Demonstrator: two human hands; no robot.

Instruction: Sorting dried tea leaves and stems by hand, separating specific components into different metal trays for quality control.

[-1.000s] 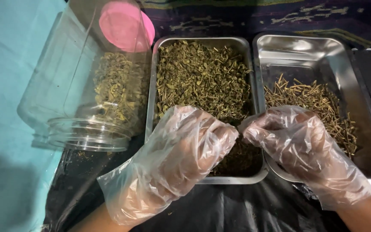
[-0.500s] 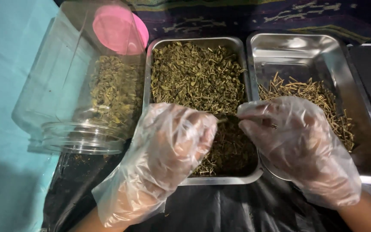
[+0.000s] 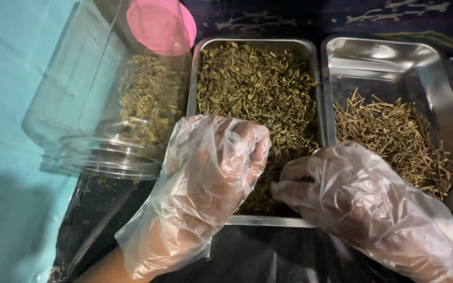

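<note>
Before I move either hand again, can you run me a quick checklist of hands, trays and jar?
1. Gloves on both hands: ok; left hand and right hand are covered in clear plastic.
2. Hands over the left tray of green dried herb: ok.
3. Anything held in the right grip: cannot tell; fingertips are curled into the herb.
4. Right tray with sorted pale stems: ok, partly filled.
5. Clear jar lying on its side, herb inside: ok.
6. Pink lid off the jar: ok.

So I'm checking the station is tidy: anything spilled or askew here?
The clear plastic jar lies tipped on its side, mouth open. A few herb bits sit on the dark sheet just outside it.
</note>
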